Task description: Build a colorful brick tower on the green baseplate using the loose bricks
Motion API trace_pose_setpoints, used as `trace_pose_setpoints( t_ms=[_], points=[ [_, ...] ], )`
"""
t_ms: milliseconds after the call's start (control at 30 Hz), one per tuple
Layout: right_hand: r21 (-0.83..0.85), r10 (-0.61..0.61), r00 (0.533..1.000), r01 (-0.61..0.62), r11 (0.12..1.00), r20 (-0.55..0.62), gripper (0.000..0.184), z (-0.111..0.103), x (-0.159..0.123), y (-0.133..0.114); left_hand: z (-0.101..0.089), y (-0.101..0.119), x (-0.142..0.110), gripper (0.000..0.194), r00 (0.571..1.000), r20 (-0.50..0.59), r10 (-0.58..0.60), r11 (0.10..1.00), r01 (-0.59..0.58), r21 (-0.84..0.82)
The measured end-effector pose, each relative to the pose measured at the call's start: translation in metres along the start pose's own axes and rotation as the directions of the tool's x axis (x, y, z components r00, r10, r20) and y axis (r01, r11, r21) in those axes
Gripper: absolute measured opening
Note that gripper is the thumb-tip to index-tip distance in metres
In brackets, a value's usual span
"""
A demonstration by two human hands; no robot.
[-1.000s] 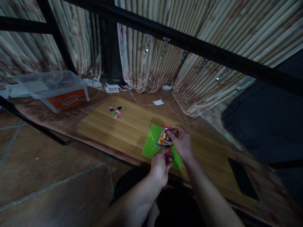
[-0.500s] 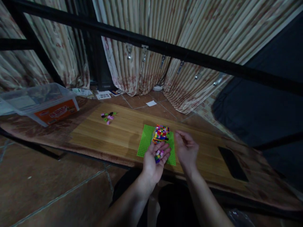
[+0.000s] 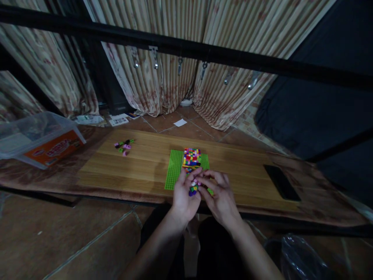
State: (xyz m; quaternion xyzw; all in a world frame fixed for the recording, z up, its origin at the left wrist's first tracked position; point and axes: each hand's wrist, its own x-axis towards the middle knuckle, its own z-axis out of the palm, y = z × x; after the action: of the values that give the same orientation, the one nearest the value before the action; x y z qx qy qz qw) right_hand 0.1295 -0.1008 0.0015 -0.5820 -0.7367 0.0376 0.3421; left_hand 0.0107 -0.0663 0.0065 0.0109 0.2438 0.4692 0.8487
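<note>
My left hand [image 3: 184, 197] is turned palm up and cupped round several small toy bricks [image 3: 193, 189], white, pink, yellow, green and dark blue. Over that palm, my right hand [image 3: 220, 196] has its thumb and fingertips closing on a brick at the pile's right side; the fingers partly hide it. Just beyond both hands, a block built of many-coloured toy bricks [image 3: 192, 156] stands on a green studded baseplate [image 3: 173, 171]. The hands cover the baseplate's near right part and the block's lower front.
Loose pink, green and black pieces [image 3: 125, 146] lie on the wooden board [image 3: 140, 171] at left. A clear plastic box with an orange label [image 3: 55, 149] stands further left. At right lies a dark flat phone-like object [image 3: 281, 182]. A black metal bar [image 3: 180, 44] crosses above.
My right hand has left the brick block, drawn back, and come to the bricks in my left palm. My left hand has turned open, showing the bricks. The view has swung right.
</note>
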Motion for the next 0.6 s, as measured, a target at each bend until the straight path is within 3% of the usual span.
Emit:
trace_pose_setpoints(
  t_ms=[167,333,400,600],
  points=[
    [0.044,0.069,0.995,-0.067,0.997,-0.067,0.019,0.001,0.0,0.002,-0.002,-0.004,0.003,0.035,1.0,-0.021,-0.006,1.0,0.006,-0.002],
    [0.349,0.341,0.938,-0.297,0.889,-0.068,0.017,0.002,-0.001,0.003,-0.01,-0.013,0.008,0.006,0.998,-0.054,-0.028,0.992,0.035,0.124],
    [0.43,0.41,0.91,-0.347,0.834,-0.061,0.017,0.004,-0.001,0.004,-0.011,-0.013,0.007,0.01,0.999,-0.034,-0.007,0.985,0.012,0.173],
    [0.533,0.443,0.896,-0.364,0.764,-0.023,0.016,0.007,0.004,0.005,-0.007,-0.007,0.003,0.022,1.0,0.016,-0.002,0.977,-0.002,0.213]
  ],
)
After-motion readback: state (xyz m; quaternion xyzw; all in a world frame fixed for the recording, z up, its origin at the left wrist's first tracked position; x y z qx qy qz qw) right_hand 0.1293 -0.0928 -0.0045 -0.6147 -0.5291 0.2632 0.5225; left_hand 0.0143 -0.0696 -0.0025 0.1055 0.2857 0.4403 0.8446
